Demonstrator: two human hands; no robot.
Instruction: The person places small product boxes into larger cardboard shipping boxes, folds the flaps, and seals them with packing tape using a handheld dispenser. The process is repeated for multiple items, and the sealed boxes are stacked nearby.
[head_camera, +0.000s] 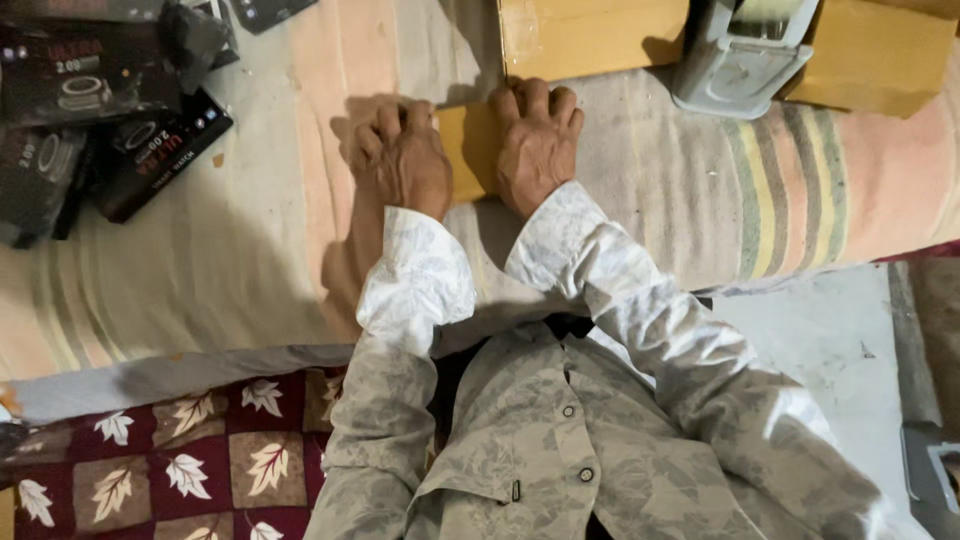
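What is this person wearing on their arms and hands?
Both arms are covered by long, loose sleeves of pale grey-white cloth with a faint leafy or marbled print, part of a buttoned shirt. The left sleeve and right sleeve both end in plain cuffs at the wrists. The left hand and right hand are bare: no gloves or watch show.

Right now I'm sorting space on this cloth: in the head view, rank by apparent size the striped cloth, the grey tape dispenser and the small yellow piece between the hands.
1. Striped cloth, by far.
2. Tape dispenser.
3. Yellow piece, though both hands, left and right, hide part of it, so its rank is unsure.
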